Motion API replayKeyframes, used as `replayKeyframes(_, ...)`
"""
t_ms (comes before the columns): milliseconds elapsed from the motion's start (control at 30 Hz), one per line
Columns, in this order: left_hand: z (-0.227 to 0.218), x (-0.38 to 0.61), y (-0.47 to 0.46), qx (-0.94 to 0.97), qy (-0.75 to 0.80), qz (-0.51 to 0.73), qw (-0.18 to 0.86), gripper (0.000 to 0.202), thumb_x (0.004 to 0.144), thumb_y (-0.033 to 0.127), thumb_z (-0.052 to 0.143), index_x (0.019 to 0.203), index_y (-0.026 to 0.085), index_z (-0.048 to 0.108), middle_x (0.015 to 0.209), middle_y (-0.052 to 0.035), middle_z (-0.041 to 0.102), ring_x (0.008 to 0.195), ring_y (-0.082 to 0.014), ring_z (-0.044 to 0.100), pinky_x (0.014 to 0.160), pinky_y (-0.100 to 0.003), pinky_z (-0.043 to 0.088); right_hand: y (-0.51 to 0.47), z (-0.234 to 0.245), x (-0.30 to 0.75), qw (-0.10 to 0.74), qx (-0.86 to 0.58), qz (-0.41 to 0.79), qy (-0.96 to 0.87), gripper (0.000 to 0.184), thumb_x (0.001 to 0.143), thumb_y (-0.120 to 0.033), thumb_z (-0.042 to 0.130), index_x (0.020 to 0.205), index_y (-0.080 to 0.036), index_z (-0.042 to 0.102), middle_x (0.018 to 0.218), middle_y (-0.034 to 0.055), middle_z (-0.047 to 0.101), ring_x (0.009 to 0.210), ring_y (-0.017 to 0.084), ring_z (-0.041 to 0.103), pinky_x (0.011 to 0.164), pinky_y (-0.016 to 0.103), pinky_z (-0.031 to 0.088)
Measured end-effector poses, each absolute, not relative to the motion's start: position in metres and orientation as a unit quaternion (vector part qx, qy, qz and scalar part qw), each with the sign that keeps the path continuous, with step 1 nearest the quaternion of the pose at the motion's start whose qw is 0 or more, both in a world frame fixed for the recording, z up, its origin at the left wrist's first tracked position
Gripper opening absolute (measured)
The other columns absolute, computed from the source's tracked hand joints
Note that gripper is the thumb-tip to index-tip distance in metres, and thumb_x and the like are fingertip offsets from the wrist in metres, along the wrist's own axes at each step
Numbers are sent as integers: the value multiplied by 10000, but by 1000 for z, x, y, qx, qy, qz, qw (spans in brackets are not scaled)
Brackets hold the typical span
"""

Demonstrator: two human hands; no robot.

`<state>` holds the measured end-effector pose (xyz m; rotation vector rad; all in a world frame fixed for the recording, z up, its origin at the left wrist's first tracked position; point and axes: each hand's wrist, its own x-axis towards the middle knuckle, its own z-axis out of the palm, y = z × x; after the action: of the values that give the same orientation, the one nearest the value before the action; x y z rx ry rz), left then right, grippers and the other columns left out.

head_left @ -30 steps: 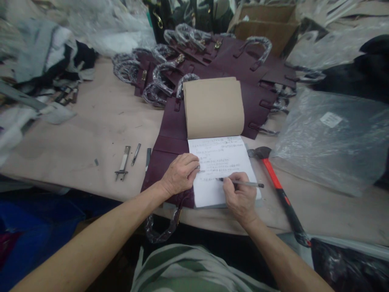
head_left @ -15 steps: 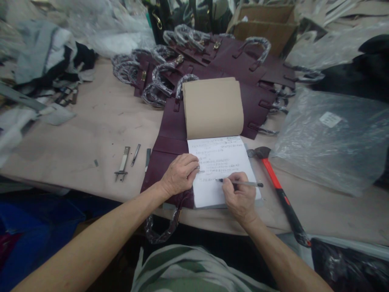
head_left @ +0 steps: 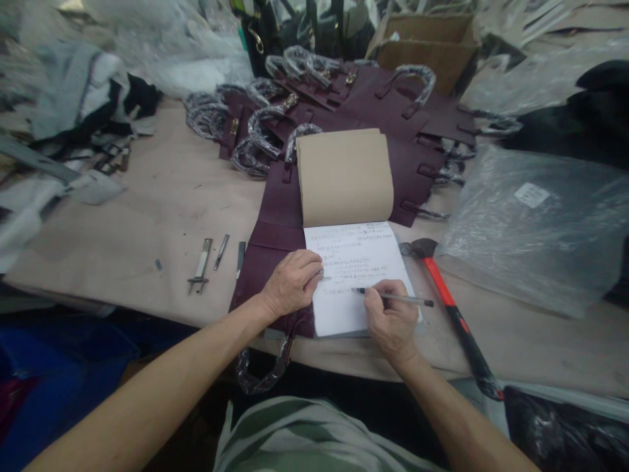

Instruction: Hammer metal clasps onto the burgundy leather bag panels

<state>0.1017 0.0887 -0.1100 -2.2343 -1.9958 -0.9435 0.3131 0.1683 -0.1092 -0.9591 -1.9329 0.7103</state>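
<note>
An open notebook [head_left: 354,314] with handwritten lines lies on a dark purple leather bag piece [head_left: 275,223], its tan cover [head_left: 344,177] folded away from me. My right hand [head_left: 392,321] pinches a pen [head_left: 405,299], whose tip meets the page at the end of the lowest written line. Curled at the page's left edge, my left hand [head_left: 293,282] rests partly on the purple leather. A small shiny bit shows at its fingertips, too small to name. Below it, a plastic-wrapped bag handle [head_left: 263,370] hangs over the table edge.
Right of the notebook lies a hammer [head_left: 455,314] with a red and black handle, beside a clear plastic bag [head_left: 535,229]. Small metal tools [head_left: 200,265] lie to the left. Behind are several purple bags [head_left: 344,98] with wrapped handles and a cardboard box [head_left: 427,49].
My right hand and the pen have shifted slightly to the right along the line, where more writing shows. My left hand stays in place on the page's edge.
</note>
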Motion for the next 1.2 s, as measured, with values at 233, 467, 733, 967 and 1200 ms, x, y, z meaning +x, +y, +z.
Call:
replayKeyframes(233,-109,102,89,-712,-634,-303,2,84,923,143,543,923,162,625,1042,-93,662,1003,-234,589,861,-396,498,170,-110,313,422,-367,287,-778,143,870,-232,584,744,-204,524,564,-70,468,447,87,426,463,229,339)
replayKeyframes(467,-109,103,89,-713,-630,-308,6,75,917,136,552,916,156,625,1035,-97,662,1001,-235,588,861,-390,498,170,-108,312,422,-377,289,-772,140,867,-242,578,743,-207,525,577,-63,496,455,93,452,467,233,355)
replayKeyframes(733,-109,103,89,-710,-636,-302,1,95,921,145,540,928,171,632,1047,-93,663,1009,-235,593,857,-396,497,170,-105,310,409,-387,277,-779,155,868,-270,562,729,-211,527,581,-48,516,472,107,471,483,240,383)
replayKeyframes(967,-107,103,89,-714,-632,-303,8,82,911,132,549,914,158,627,1031,-97,663,998,-236,589,848,-389,495,170,-104,309,405,-367,268,-793,162,854,-245,559,702,-211,513,555,-54,488,461,103,449,462,238,343)
replayKeyframes(1200,-108,103,89,-710,-637,-299,2,94,921,145,539,923,165,631,1035,-94,662,1007,-235,587,862,-395,497,168,-105,312,410,-397,266,-777,157,861,-279,561,725,-214,517,551,-55,495,452,108,453,472,245,353)
